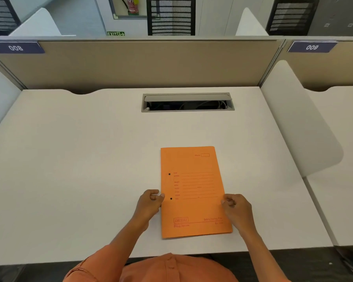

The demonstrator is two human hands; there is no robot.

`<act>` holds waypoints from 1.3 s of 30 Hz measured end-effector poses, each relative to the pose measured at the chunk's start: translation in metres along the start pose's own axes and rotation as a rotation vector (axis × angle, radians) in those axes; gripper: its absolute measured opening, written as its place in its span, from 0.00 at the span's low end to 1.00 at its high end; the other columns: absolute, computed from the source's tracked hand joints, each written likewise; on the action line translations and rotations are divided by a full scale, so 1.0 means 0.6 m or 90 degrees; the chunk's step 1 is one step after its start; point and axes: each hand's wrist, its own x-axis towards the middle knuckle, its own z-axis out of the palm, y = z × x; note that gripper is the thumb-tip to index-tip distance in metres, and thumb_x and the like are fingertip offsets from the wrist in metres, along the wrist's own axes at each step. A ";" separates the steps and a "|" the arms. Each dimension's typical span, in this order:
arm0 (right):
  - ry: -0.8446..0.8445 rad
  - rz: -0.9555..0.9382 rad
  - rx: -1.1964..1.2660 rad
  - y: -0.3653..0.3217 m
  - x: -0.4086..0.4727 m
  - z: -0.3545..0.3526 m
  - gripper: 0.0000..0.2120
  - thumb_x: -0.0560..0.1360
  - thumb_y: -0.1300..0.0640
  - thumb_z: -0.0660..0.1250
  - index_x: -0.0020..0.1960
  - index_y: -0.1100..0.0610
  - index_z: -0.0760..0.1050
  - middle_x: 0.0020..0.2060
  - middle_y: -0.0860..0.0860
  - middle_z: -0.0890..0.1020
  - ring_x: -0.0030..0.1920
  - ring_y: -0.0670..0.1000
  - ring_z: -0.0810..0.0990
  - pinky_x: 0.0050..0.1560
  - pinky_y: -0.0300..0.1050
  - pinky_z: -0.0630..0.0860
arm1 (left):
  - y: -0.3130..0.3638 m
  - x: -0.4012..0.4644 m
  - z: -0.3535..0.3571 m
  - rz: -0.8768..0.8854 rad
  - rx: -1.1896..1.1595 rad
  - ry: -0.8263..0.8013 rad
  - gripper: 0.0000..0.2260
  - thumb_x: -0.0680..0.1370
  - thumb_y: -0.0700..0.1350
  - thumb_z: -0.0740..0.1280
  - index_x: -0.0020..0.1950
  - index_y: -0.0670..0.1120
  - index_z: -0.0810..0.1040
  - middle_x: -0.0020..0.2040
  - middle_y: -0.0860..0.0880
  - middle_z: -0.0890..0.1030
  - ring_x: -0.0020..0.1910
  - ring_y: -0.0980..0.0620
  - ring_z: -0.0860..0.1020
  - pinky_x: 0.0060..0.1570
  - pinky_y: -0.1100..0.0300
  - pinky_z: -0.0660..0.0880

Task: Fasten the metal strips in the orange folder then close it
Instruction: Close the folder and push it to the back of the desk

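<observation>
The orange folder [194,190] lies shut and flat on the white desk [90,159], front cover up, spine to the left with two small dark holes near that edge. No metal strips are visible; the cover hides the inside. My left hand [150,202] rests at the folder's left edge, fingers curled, fingertips touching the edge. My right hand [235,207] rests at the right edge, fingers curled against it. Whether either hand pinches the cover is unclear.
A grey cable tray [188,102] with an open flap is set into the desk behind the folder. A beige partition [151,64] closes off the back. White side dividers [300,123] stand on the right and left.
</observation>
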 end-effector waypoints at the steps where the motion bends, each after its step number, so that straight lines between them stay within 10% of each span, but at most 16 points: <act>1: 0.002 -0.001 -0.006 0.001 0.001 0.001 0.14 0.79 0.55 0.73 0.64 0.54 0.81 0.54 0.47 0.81 0.50 0.45 0.80 0.50 0.38 0.75 | 0.000 0.001 0.001 -0.003 -0.002 0.001 0.18 0.82 0.51 0.69 0.69 0.46 0.72 0.58 0.46 0.82 0.57 0.46 0.83 0.54 0.51 0.81; 25: -0.047 0.182 0.308 -0.013 -0.013 -0.012 0.11 0.82 0.58 0.70 0.63 0.54 0.83 0.54 0.51 0.88 0.54 0.55 0.86 0.48 0.51 0.84 | 0.011 -0.005 0.013 -0.017 -0.185 -0.054 0.10 0.83 0.40 0.67 0.59 0.55 0.76 0.52 0.50 0.87 0.45 0.53 0.88 0.34 0.61 0.83; 39: -0.128 0.144 0.536 -0.156 -0.032 0.039 0.14 0.81 0.66 0.69 0.57 0.48 0.84 0.52 0.49 0.90 0.51 0.47 0.89 0.46 0.46 0.86 | 0.044 -0.001 -0.129 0.100 -0.340 0.039 0.12 0.81 0.42 0.72 0.64 0.49 0.83 0.58 0.48 0.88 0.54 0.45 0.87 0.48 0.48 0.86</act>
